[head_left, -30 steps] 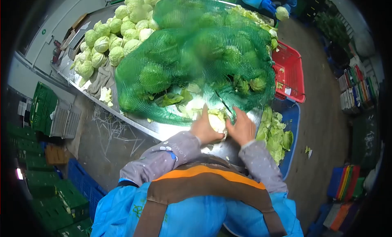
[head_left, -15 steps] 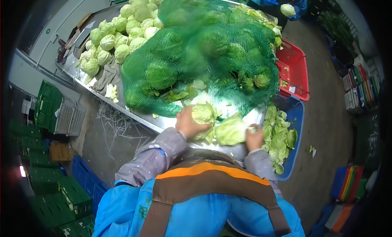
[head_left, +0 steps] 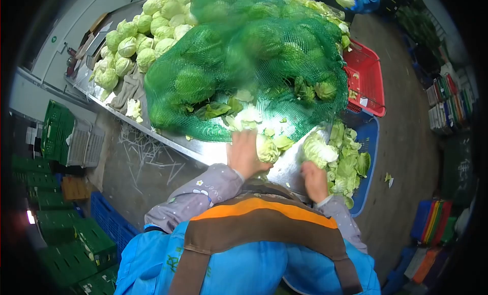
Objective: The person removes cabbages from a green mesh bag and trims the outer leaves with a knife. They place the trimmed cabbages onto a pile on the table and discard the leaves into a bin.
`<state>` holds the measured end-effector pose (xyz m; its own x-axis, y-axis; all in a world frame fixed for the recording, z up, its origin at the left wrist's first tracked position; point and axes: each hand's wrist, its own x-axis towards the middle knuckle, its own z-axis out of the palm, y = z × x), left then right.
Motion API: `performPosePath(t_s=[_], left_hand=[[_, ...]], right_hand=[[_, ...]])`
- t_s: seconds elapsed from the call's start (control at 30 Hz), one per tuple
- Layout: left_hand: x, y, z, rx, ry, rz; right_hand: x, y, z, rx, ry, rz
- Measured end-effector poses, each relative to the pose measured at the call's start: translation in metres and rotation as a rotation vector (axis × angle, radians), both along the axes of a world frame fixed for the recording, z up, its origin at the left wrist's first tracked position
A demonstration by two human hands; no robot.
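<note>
My left hand (head_left: 245, 153) is closed on the side of a small pale cabbage (head_left: 268, 149) at the near edge of the metal table (head_left: 213, 151). Fingers curled, my right hand (head_left: 314, 181) is at the table's right corner. A large loose cabbage leaf (head_left: 319, 149) lies right at its fingertips, beside the blue crate (head_left: 373, 157); whether the fingers pinch it I cannot make out. Cut cabbage leaves (head_left: 351, 160) fill the crate. Just beyond my hands, a green net sack (head_left: 188, 86) of cabbages spreads over the table, with leaf scraps (head_left: 244, 118) at its front.
Trimmed cabbages (head_left: 145, 40) are piled at the back left, near a grey cloth (head_left: 128, 91). A red basket (head_left: 373, 74) stands to the right. At the far right, another person's blue-gloved hand (head_left: 359, 2) holds a cabbage. Green crates (head_left: 58, 249) are stacked at left.
The large leaf has come away from the cabbage and moved right toward the blue crate with my right hand. My left hand stays on the cabbage, which now shows more to its right.
</note>
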<state>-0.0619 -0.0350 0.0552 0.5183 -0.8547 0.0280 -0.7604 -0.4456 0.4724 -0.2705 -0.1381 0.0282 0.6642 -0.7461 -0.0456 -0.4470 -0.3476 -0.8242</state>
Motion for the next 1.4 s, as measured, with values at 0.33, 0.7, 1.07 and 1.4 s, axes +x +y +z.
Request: performPosePath(t_s=[0.33, 0.7, 1.07, 1.4], left_hand=[[-0.005, -0.005, 0.004, 0.082, 0.019, 0.068], [0.076, 0.058, -0.051, -0.606, 1.696, 0.41], [0.088, 0.041, -0.01, -1.12, 2.137, -0.111], [0.241, 0.06, 0.056, -1.214, 1.963, 0.231]], right_hand=[[0.017, -0.005, 0.003, 0.703, -0.423, -0.025], [0.074, -0.016, -0.049, 0.799, 0.005, -0.056], [0.168, 0.016, 0.156, -0.451, -0.198, 0.782], [0.255, 0.06, 0.102, 0.182, -0.38, 0.649]])
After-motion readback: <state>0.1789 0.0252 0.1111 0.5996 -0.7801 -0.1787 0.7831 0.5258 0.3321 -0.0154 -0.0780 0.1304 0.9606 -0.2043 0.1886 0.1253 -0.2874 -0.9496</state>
